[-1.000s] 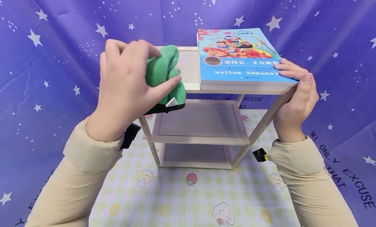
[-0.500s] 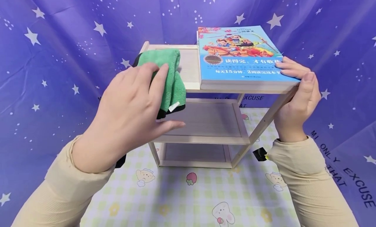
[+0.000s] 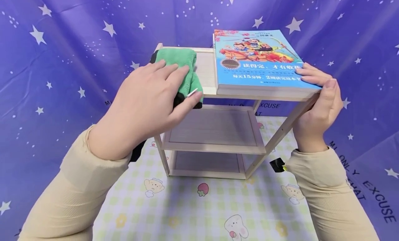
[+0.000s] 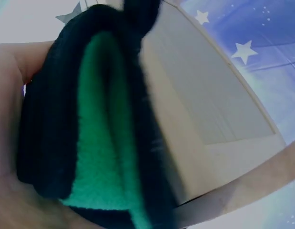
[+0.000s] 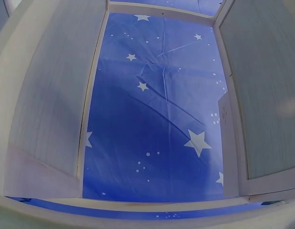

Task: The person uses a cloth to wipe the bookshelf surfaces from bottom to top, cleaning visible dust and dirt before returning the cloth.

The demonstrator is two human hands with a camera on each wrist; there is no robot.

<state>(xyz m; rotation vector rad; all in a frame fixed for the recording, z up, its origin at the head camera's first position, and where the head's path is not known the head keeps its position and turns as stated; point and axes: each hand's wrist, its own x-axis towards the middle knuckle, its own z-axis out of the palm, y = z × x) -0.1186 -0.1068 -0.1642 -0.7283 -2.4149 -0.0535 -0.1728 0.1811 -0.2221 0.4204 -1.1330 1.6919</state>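
A folded green cloth (image 3: 179, 57) with black trim and a small white tag lies over the left end of a wooden shelf rack (image 3: 207, 67). My left hand (image 3: 143, 99) grips it, fingers across the top and thumb along the front near the tag. In the left wrist view the folds of the cloth (image 4: 102, 143) fill the hand. A thick blue picture book (image 3: 265, 72) lies flat on the right part of the top shelf. My right hand (image 3: 318, 102) holds the rack's right front corner, its fingertips over the book's edge; the right wrist view shows no hand.
Below the top are a middle shelf (image 3: 215, 130) and a bottom shelf (image 3: 209, 164). The rack stands on a checked tablecloth (image 3: 177, 209) printed with cartoon figures. Behind hangs a purple curtain (image 3: 78, 43) with white stars.
The left hand lowered and spread its fingers over the cloth, then rose slightly and brought its thumb back onto the front. The cloth lies flatter. Right hand and book hold their place.
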